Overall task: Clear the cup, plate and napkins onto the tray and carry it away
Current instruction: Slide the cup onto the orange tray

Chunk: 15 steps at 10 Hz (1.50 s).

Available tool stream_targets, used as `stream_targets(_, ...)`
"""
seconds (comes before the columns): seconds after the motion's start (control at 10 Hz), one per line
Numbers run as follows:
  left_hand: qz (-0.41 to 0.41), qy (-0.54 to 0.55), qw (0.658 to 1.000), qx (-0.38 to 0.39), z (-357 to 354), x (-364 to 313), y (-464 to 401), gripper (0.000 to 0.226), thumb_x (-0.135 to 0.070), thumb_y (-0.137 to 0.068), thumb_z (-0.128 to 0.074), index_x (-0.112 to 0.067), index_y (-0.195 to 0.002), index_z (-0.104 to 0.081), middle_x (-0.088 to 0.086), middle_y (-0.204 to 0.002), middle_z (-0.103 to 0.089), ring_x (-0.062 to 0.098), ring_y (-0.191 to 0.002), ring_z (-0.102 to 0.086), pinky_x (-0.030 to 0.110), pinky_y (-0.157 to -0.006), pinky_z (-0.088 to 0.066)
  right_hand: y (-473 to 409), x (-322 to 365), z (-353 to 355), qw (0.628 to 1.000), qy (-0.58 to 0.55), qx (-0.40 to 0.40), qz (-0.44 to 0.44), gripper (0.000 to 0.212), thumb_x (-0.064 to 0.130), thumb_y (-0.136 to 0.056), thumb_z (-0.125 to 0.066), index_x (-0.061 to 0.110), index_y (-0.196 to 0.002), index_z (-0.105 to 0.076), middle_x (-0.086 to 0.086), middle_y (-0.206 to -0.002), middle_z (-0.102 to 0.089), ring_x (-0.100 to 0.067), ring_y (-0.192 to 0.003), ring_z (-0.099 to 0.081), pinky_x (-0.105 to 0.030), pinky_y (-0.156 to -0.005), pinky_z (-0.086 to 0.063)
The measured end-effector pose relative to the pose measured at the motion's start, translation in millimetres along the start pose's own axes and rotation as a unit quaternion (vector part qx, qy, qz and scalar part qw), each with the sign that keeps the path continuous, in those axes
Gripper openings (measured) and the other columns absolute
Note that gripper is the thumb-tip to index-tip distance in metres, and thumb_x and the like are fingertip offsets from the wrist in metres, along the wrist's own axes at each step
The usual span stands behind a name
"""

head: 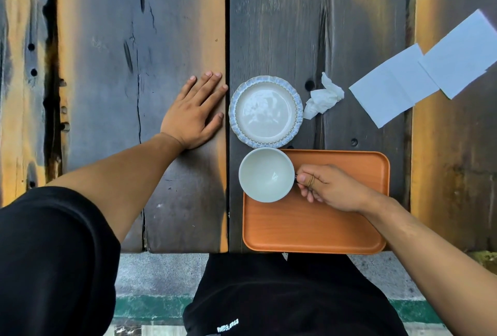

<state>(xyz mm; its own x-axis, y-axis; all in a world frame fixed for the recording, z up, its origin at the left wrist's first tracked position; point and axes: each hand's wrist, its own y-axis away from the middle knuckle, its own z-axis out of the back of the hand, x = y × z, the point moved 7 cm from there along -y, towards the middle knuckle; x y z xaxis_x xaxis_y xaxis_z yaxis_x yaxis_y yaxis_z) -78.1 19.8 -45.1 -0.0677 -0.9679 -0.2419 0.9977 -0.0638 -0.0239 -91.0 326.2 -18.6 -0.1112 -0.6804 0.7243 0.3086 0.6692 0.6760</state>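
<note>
An empty white cup (pixel 266 174) is over the far left corner of the orange tray (pixel 317 230); whether it rests on the tray I cannot tell. My right hand (pixel 330 187) pinches its handle from the right. Just beyond the tray, a blue-rimmed plate (pixel 266 111) lies empty on the table. A crumpled white napkin (pixel 324 97) lies touching the plate's right edge. Two flat white napkins (pixel 395 84) (pixel 462 56) lie further right, overlapping. My left hand (pixel 195 112) rests flat on the table, fingers straight, just left of the plate.
The table is made of dark weathered planks (pixel 134 66) with a gap running down the middle beside the plate. The tray sits at the near edge of the table. Below the edge are my black clothes and a stone floor.
</note>
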Motion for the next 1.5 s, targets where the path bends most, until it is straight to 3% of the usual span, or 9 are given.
stream_targets(0.3, -0.001, 0.002, 1.0, 0.002, 0.6, -0.3, 0.2, 0.06, -0.036, -0.103, -0.043, -0.011, -0.157, -0.037, 0.014, -0.167, -0.029, 0.031, -0.157, -0.024, 0.053, -0.127, -0.018, 1.0, -6.1, -0.9, 0.999, -0.029, -0.013, -0.015, 0.028, 0.023, -0.106, -0.049, 0.018, -0.082, -0.062, -0.003, -0.075, -0.069, -0.013, -0.062, -0.062, -0.029, -0.054, -0.047)
stream_targets(0.6, -0.002, -0.001, 1.0, 0.007, -0.1, 0.0, 0.6, 0.061, -0.036, -0.103, -0.043, -0.011, -0.158, -0.036, 0.014, -0.167, -0.028, 0.031, -0.157, -0.023, 0.053, -0.127, -0.018, 0.2, -0.3, 2.0, 1.0, -0.016, -0.012, -0.023, 0.024, 0.027, -0.106, -0.05, 0.023, -0.087, -0.064, -0.004, -0.077, -0.073, -0.01, -0.058, -0.061, -0.03, -0.056, -0.047)
stream_targets(0.7, -0.002, -0.001, 1.0, 0.008, -0.2, 0.0, 0.4, 0.061, -0.037, -0.103, -0.043, -0.011, -0.158, -0.036, 0.014, -0.167, -0.028, 0.031, -0.157, -0.023, 0.053, -0.128, -0.018, 0.3, 0.9, 4.8, 1.0, -0.001, -0.007, -0.028, 0.015, 0.03, -0.104, -0.053, 0.026, -0.098, -0.066, -0.005, -0.079, -0.075, -0.013, -0.06, -0.067, -0.026, -0.055, -0.048)
stream_targets(0.8, -0.003, -0.001, 1.0, 0.006, 0.5, 0.1, 0.0, 0.061, -0.037, -0.103, -0.043, -0.011, -0.158, -0.037, 0.014, -0.167, -0.029, 0.031, -0.157, -0.023, 0.053, -0.128, -0.018, -2.0, 5.5, 22.8, 0.998, 0.001, -0.042, -0.04, 0.014, 0.033, -0.099, -0.062, 0.03, -0.112, -0.067, -0.005, -0.076, -0.076, -0.018, -0.06, -0.071, -0.024, -0.049, -0.049)
stream_targets(0.9, -0.004, -0.002, 1.0, 0.005, 0.7, 0.4, -0.3, 0.061, -0.037, -0.103, -0.043, -0.011, -0.158, -0.037, 0.014, -0.167, -0.029, 0.031, -0.157, -0.024, 0.052, -0.128, -0.018, -7.2, 12.6, 43.8, 0.992, -0.021, -0.123, -0.036, 0.01, 0.03, -0.099, -0.063, 0.025, -0.105, -0.07, -0.006, -0.075, -0.075, -0.02, -0.06, -0.072, -0.025, -0.051, -0.051)
stream_targets(1.0, -0.004, -0.002, 1.0, 0.004, 0.2, 0.3, 0.0, 0.061, -0.036, -0.103, -0.044, -0.011, -0.158, -0.037, 0.014, -0.167, -0.029, 0.031, -0.157, -0.024, 0.052, -0.128, -0.018, -17.5, 13.4, 66.0, 0.958, -0.117, -0.252, -0.074, 0.013, 0.022, -0.1, -0.061, 0.015, -0.103, -0.072, -0.008, -0.084, -0.077, -0.021, -0.066, -0.076, -0.034, -0.06, -0.061)
stream_targets(1.2, -0.002, 0.0, 1.0, 0.005, 0.8, 0.7, -0.4, 0.06, -0.037, -0.103, -0.043, -0.011, -0.157, -0.038, 0.013, -0.167, -0.029, 0.03, -0.157, -0.024, 0.052, -0.127, -0.018, -34.8, 22.2, 63.9, 0.933, -0.203, -0.277, -0.107, 0.018, 0.02, -0.097, -0.064, 0.006, -0.104, -0.074, -0.013, -0.086, -0.078, -0.022, -0.074, -0.078, -0.034, -0.07, -0.065)
stream_targets(1.5, -0.004, 0.002, 1.0, 0.006, -0.3, 0.8, -0.5, 0.06, -0.037, -0.103, -0.042, -0.011, -0.157, -0.038, 0.013, -0.167, -0.029, 0.03, -0.157, -0.024, 0.054, -0.127, -0.02, -44.4, 23.3, 54.8, 0.912, -0.227, -0.311, -0.138, 0.019, 0.021, -0.093, -0.073, 0.004, -0.101, -0.07, -0.013, -0.086, -0.077, -0.022, -0.071, -0.078, -0.03, -0.066, -0.064)
